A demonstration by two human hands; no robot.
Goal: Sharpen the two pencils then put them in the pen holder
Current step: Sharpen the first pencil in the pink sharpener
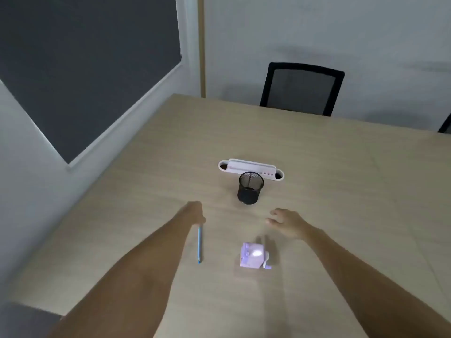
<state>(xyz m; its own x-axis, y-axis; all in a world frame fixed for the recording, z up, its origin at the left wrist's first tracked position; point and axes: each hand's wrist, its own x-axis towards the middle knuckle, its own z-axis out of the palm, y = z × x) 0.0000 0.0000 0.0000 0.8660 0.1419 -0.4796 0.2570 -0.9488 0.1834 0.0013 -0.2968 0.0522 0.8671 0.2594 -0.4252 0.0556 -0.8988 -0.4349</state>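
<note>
My left hand is closed around the far end of a blue pencil, whose tip points back toward me over the wooden table. A lilac crank pencil sharpener stands on the table to the right of the pencil, near me. Beyond it stands a black mesh pen holder; it looks empty. My right hand hovers open above the table, between the sharpener and the holder, touching neither. Only one pencil is visible.
A white cable tray is set into the table just behind the pen holder. A black mesh office chair stands at the far edge. The wall with a dark board runs along the table's left side.
</note>
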